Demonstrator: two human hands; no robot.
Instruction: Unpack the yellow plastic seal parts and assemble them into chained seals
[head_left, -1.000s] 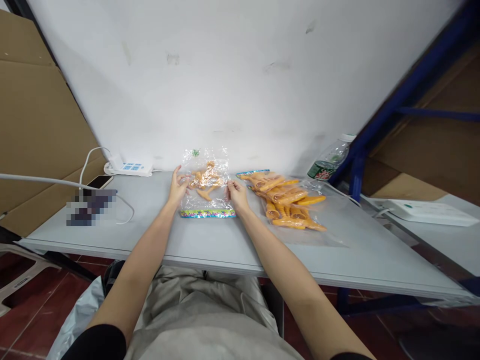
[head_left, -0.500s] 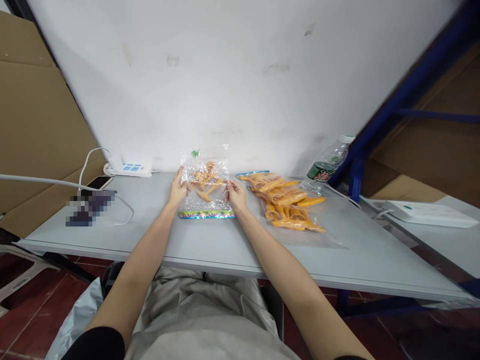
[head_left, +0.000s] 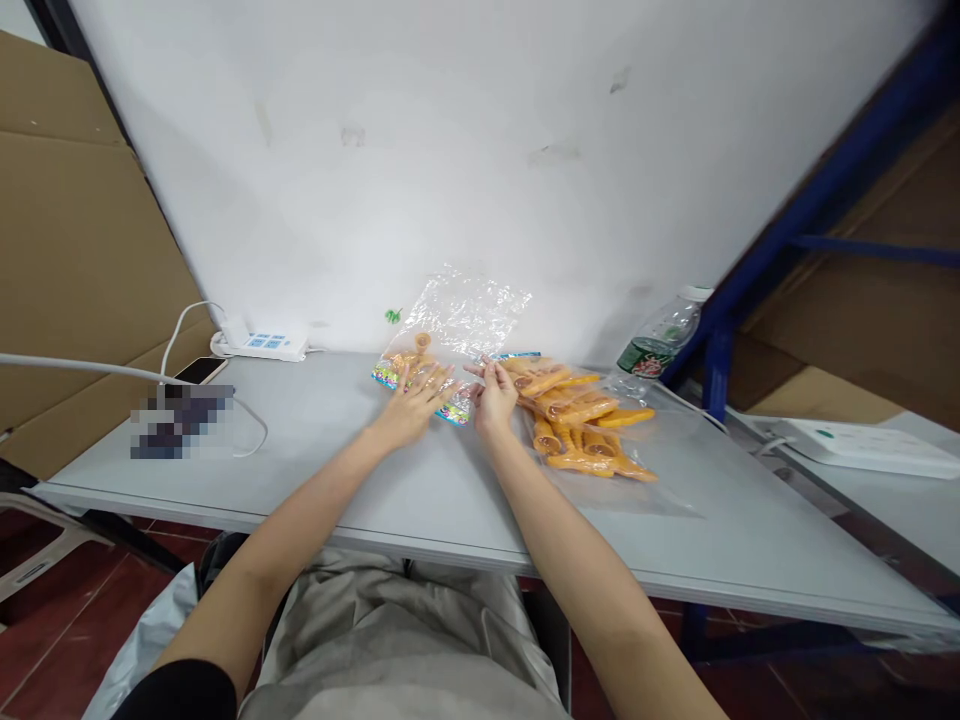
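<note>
Resting over the lower part of a clear plastic bag (head_left: 469, 310) in the head view, my left hand (head_left: 409, 411) is splayed, fingers apart, partly covering the bag's multicoloured printed strip (head_left: 386, 376). My right hand (head_left: 496, 400) is at the bag's right side, thumb and fingers drawn together; whether film is caught between them I cannot tell. The bag lies aslant at the middle of the grey table (head_left: 307, 450), close to the white wall (head_left: 465, 150), orange pieces (head_left: 422, 342) showing through its lower left part. Just right of my right hand are clear bags (head_left: 652, 495) packed with tapered orange pieces (head_left: 581, 408), a green-labelled bottle (head_left: 651, 342) behind them. Farther left lie a white power strip (head_left: 274, 348) and a smartphone (head_left: 202, 371).
</note>
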